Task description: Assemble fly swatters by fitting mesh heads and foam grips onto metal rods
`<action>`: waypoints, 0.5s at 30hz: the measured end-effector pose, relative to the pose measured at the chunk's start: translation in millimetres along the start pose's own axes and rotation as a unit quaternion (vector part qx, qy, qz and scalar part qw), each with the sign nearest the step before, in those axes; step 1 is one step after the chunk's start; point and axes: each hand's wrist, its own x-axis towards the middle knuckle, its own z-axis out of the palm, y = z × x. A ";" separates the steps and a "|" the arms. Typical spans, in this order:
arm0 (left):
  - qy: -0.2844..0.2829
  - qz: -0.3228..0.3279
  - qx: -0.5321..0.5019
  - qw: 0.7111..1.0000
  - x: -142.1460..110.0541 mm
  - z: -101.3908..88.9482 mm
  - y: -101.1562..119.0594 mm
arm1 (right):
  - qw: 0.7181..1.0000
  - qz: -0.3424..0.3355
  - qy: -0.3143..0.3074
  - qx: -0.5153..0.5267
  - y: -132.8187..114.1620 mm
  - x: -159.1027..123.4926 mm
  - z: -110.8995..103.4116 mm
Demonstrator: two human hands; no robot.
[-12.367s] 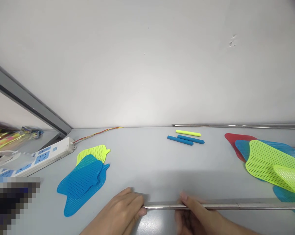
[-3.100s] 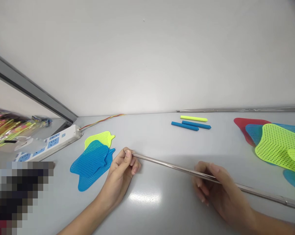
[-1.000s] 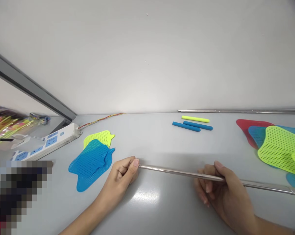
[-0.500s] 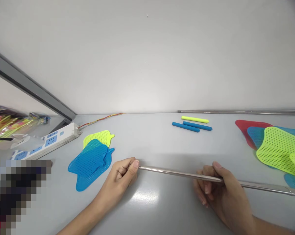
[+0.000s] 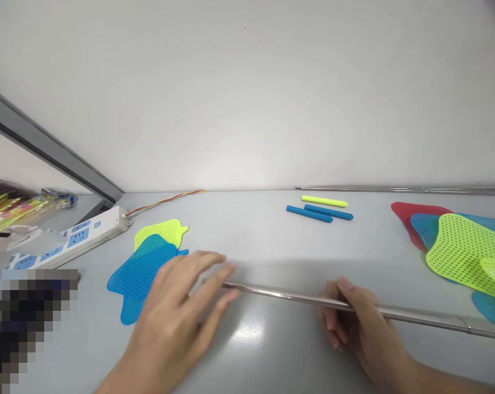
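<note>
My right hand (image 5: 362, 323) grips a shiny metal telescopic rod (image 5: 280, 294) between thumb and fingers. The rod slants across the table and leaves the view at the right; a joint between its sections shows there. My left hand (image 5: 185, 306) is open at the rod's thin left end, fingers stretched out and thumb apart, slightly blurred. Whether those fingers touch the rod I cannot tell. Behind and left of that hand lie blue perforated fly swatter heads (image 5: 134, 279), partly covered by it, and a yellow-green fly swatter head (image 5: 163, 230).
Two blue sticks (image 5: 328, 212) and a yellow-green stick (image 5: 323, 201) lie toward the wall. More metal rods (image 5: 395, 189) rest along the wall. At right is a pile of red, blue and yellow-green swatter heads (image 5: 456, 251). A white power strip (image 5: 103, 223) lies at left.
My left hand has let go of the rod's tip and spread its fingers, turning palm down over it. My right hand still holds the rod, its fingers slightly shifted.
</note>
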 end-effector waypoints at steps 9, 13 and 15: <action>-0.071 0.074 -0.097 0.990 -8.3 15.6 46.6 | 0.958 0.002 -0.171 -0.232 -7.4 -6.5 4.8; -0.112 0.074 -0.076 0.988 -12.8 22.6 49.2 | 0.951 0.011 -0.198 -0.237 -7.2 -7.3 5.9; -0.147 0.066 -0.059 0.985 -12.2 25.5 48.6 | 0.948 0.010 -0.193 -0.252 -7.7 -7.2 7.8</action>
